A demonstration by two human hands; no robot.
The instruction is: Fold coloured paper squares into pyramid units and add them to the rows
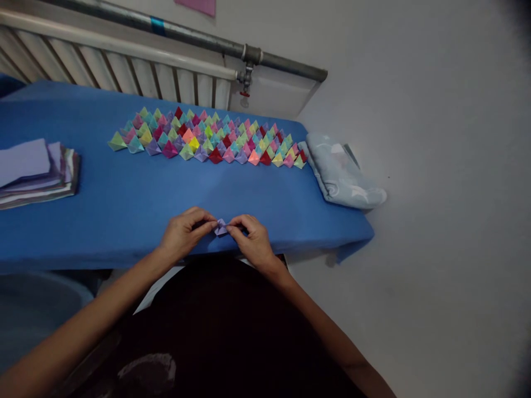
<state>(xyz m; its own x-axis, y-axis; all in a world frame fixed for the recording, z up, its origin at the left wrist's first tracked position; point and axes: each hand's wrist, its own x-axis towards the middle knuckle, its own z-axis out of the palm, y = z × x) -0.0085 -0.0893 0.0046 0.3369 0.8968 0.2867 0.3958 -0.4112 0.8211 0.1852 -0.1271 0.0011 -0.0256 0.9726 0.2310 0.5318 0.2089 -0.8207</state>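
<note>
A small lilac folded-paper boat (pixel 221 227) is held between my two hands, near the front edge of the blue cloth-covered table (pixel 157 193). My left hand (pixel 186 231) pinches its left end between thumb and fingers. At its right end, my right hand (pixel 251 237) pinches the paper the same way. Part of the piece is hidden behind the fingertips. Beyond the hands, rows of similar folded-paper boats (pixel 194 145) in many colours stand close together along the back of the table.
On the left lies a stack of paper sheets (pixel 25 165), lilac on top. A folded grey-blue cloth (pixel 340 171) rests at the table's right end by the wall. Behind the table are a radiator (pixel 141 74) and a metal pipe with a red-handled valve (pixel 245 93).
</note>
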